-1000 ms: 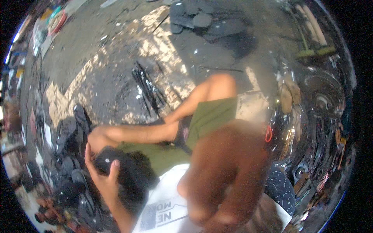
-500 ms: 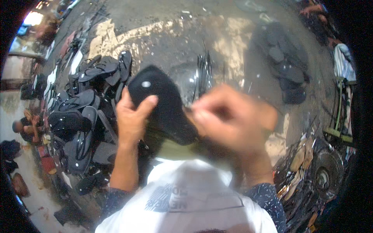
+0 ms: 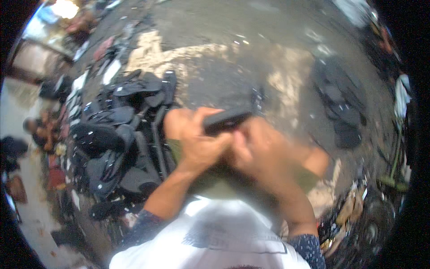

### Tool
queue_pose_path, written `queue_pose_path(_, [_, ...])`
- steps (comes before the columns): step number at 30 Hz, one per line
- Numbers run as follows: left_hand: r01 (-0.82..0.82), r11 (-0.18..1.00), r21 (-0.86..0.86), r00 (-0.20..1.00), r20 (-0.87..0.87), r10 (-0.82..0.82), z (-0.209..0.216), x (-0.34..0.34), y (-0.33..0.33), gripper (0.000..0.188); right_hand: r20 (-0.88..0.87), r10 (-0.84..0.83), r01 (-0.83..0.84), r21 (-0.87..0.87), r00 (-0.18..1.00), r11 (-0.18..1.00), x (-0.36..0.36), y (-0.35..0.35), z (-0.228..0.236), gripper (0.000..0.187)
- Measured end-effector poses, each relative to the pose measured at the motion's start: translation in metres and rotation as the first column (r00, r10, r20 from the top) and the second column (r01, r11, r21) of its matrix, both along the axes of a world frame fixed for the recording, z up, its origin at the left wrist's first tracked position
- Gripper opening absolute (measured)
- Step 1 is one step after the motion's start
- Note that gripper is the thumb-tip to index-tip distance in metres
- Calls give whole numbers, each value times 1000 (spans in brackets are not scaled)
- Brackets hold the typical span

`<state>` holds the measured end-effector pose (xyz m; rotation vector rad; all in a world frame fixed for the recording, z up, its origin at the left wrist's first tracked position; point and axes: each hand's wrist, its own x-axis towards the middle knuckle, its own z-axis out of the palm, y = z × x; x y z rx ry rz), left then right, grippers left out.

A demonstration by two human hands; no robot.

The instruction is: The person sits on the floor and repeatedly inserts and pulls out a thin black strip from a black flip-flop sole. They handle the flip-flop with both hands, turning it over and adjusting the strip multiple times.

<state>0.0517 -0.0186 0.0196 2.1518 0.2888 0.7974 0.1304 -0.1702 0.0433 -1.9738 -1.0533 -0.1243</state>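
A black sandal sole (image 3: 227, 120) is held in front of my body, turned so that its edge faces up. My left hand (image 3: 201, 145) grips it from the left, with the thumb on the near side. My right hand (image 3: 257, 145) is closed against the sole's near right side, its fingertips curled in close to the left thumb. What those right fingers pinch is hidden and blurred. Beyond the sole, thin black strips (image 3: 257, 96) lie on the floor, smeared by motion.
A heap of black sandals (image 3: 107, 139) lies to my left. More black sandal pieces (image 3: 342, 107) are on the floor at the right. A fan (image 3: 374, 228) stands at the lower right among scraps. Another person (image 3: 42, 130) is at the far left.
The sole has swung from lying face up to edge-on and moved right, nearer my right hand. My left hand went with it. My right hand has closed in against the sole.
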Motion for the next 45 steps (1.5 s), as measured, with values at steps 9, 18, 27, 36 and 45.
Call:
queue_pose_path(9, [269, 945, -188, 953, -87, -289, -29, 15, -1, 62, -68, -124, 130, 91, 990, 987, 22, 3, -48, 11])
queue_pose_path(18, [301, 905, -300, 943, -48, -330, -38, 24, -12, 66, -203, -174, 181, 16, 964, 983, 35, -15, -69, 10])
queue_pose_path(27, [497, 783, -373, 857, 70, -511, -50, 12, 36, 49, -305, -63, 66, 0, 950, 998, 27, -12, -51, 9])
queue_pose_path(36, [1, 981, -194, 988, 149, 28, -51, 25, 31, 37, -208, -65, 85, 92, 976, 992, -3, -28, -19, 21])
queue_pose_path(45, [-22, 930, -368, 994, -103, -17, -59, 7, -10, 48, -833, 550, 641, 449, 49, 623, 29, -18, -126, 24])
